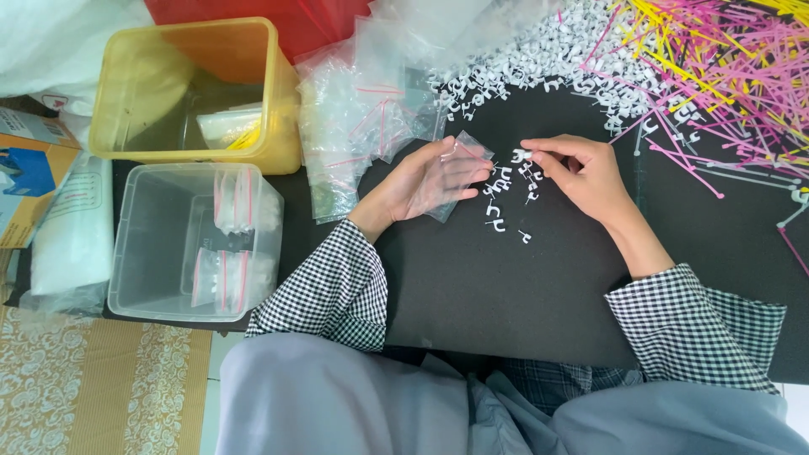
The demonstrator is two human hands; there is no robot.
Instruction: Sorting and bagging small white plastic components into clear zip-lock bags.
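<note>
Bagging of small white plastic clips seems to be in its middle part. A small clear zip bag [455, 173] is held open in the left hand [425, 181], whose fingers are curled around it. One white clip [520, 155] is pinched between the narrow fingertips of the right hand [586, 173], just beside the bag mouth. A little group of loose clips [506, 198] is laid on the black surface [506, 295] between the hands, so this bag is judged not yet full. Some filled bags are seen in the clear bin [194, 244] and in the yellow bin [194, 93]. A big heap of clips [548, 59], empty bags [362, 118] and pink and yellow ties [716, 67] are left. Open room is found only near the body; the far side is crowded.
</note>
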